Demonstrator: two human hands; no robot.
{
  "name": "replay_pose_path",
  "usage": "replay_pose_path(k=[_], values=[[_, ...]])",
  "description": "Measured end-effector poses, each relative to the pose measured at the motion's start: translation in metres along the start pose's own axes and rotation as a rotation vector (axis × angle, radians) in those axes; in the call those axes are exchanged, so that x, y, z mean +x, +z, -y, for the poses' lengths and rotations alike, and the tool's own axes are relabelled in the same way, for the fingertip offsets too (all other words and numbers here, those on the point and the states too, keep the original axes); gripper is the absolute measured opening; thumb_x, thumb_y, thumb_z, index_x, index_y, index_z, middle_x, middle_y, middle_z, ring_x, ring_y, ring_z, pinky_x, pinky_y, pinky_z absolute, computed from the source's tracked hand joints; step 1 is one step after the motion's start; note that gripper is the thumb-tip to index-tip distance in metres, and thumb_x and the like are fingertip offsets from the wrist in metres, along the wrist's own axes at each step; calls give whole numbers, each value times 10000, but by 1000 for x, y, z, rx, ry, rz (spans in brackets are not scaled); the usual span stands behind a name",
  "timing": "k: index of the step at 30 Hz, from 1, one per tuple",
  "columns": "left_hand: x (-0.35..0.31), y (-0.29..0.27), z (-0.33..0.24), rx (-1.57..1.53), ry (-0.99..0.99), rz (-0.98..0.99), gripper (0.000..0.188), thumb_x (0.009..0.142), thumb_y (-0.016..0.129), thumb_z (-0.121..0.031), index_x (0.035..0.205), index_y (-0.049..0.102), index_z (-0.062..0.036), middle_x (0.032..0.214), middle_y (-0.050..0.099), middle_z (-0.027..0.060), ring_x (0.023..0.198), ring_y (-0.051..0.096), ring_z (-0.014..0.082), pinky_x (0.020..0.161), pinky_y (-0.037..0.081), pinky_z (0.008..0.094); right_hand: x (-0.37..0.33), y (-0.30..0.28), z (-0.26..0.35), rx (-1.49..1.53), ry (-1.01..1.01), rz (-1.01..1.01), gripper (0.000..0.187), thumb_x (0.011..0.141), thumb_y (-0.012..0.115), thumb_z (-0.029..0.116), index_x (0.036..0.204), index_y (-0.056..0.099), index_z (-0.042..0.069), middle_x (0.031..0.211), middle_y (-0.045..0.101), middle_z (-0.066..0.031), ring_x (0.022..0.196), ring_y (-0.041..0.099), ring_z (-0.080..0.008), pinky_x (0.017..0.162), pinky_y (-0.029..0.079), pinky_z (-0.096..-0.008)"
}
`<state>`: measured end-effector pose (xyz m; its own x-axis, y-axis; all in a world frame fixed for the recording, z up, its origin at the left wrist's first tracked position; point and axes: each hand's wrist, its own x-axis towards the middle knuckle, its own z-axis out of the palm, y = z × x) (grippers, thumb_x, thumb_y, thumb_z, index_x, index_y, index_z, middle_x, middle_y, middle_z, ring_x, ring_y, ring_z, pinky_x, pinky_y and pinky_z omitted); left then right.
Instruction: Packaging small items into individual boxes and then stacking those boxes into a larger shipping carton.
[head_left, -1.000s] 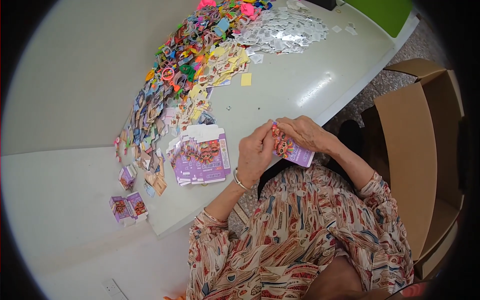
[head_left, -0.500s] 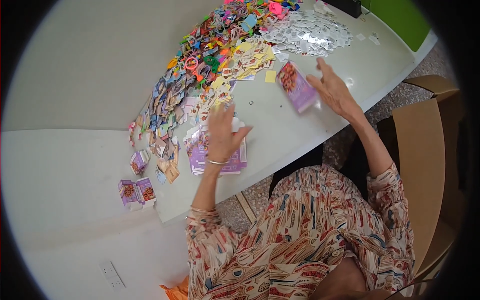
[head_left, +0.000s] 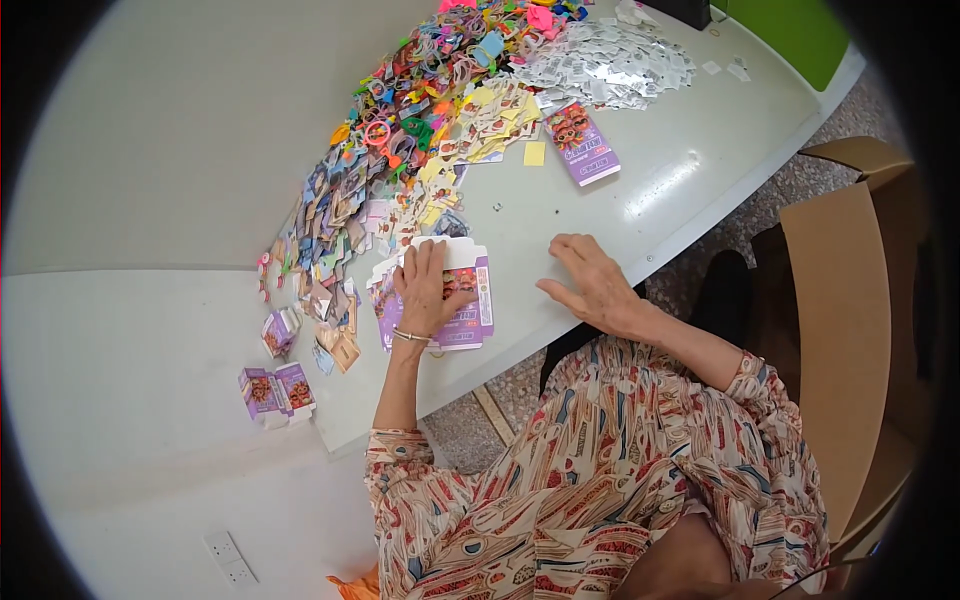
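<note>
Flat purple printed cartons (head_left: 468, 322) lie in a stack near the table's front edge. My left hand (head_left: 424, 290) rests on them, fingers stretched out and thumb apart, with nothing gripped. To the right, my right hand (head_left: 597, 284) hovers by the table edge, its fingers loosely spread and holding nothing. Beyond it, a filled-out purple box (head_left: 583, 145) with a picture on its face lies on the table, apart from both hands. A single yellow card (head_left: 534, 153) lies left of that box.
A long heap of colourful small toys (head_left: 440, 90) runs along the wall. Beside it are white packets (head_left: 610, 65), yellow cards (head_left: 497, 118) and picture cards (head_left: 340, 190). Two small purple boxes (head_left: 277, 392) are at the left. An open brown carton (head_left: 840, 350) stands at the right.
My right hand has moved away from the purple box toward the table's front edge, leaving the box lying still. My left hand has come down onto the flat cartons.
</note>
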<state>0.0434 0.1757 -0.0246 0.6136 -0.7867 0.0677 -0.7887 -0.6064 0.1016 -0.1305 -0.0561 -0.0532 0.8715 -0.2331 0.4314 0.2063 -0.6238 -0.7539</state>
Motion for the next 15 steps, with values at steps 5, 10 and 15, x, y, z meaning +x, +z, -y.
replay_pose_path(k=[5, 10, 15], values=[[13, -13, -1, -56, -3, 98, 628, 658, 795, -369, 1131, 529, -53, 1345, 415, 159, 1252, 365, 390, 1029, 260, 509, -5, 12, 0, -60, -16, 70, 457, 798, 711, 196, 1096, 523, -95, 1131, 528, -215, 1035, 496, -361, 907, 427, -418], [34, -10, 5, -230, 49, -156, 325, 742, 757, -213, 924, 561, -28, 1097, 562, 127, 1072, 506, 282, 929, 382, 393, -6, 20, 0, -49, 16, 42, 508, 798, 714, 246, 1121, 516, -93, 1144, 521, -220, 1050, 485, -367, 921, 414, -427], [70, -27, -55, -995, -185, -52, 101, 866, 661, -56, 854, 570, -14, 776, 569, -27, 700, 522, 27, 626, 443, 179, 3, 11, 19, -25, 174, 8, 797, 736, 763, 397, 1256, 401, -87, 1173, 487, -259, 1092, 474, -387, 945, 405, -444]])
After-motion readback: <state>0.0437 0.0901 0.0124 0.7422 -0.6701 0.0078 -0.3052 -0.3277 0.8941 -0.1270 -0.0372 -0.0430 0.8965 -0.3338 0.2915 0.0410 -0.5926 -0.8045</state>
